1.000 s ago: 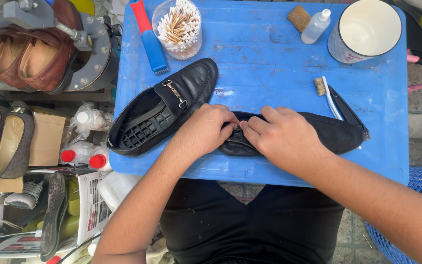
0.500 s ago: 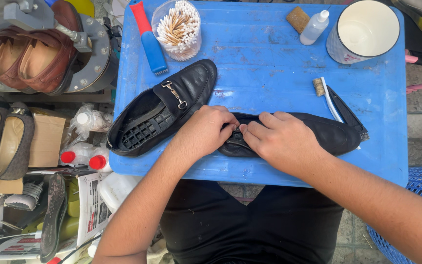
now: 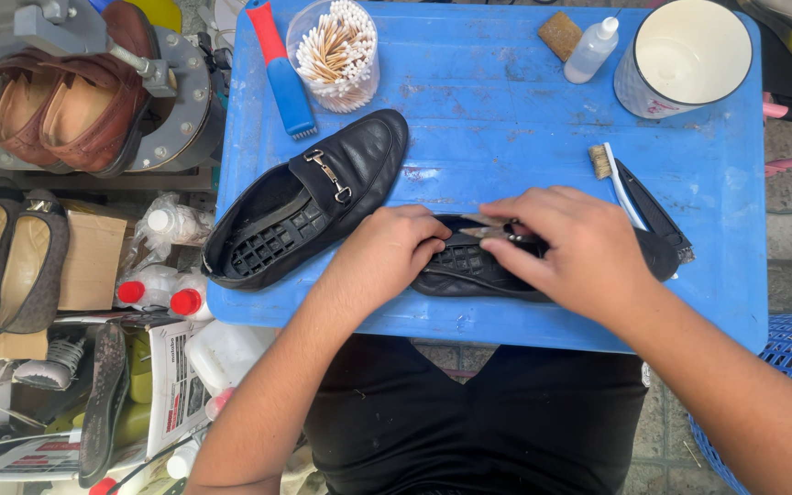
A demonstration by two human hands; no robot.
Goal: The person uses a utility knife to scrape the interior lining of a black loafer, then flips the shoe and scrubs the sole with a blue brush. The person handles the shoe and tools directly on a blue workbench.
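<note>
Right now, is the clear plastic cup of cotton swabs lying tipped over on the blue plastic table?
No, the clear plastic cup of cotton swabs stands upright near the far edge of the blue plastic table, its swabs pointing up.

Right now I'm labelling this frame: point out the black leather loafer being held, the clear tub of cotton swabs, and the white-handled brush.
black leather loafer (image 3: 469,270), head view, heel opening.
clear tub of cotton swabs (image 3: 335,55), head view, swab tips.
white-handled brush (image 3: 621,188), head view, handle.

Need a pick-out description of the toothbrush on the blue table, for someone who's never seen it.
Start at the blue table and go to its right side, below the white mug. The toothbrush lies there beside a black strip: white handle, worn tan bristles, unlike the blue-and-red brush far left.
</note>
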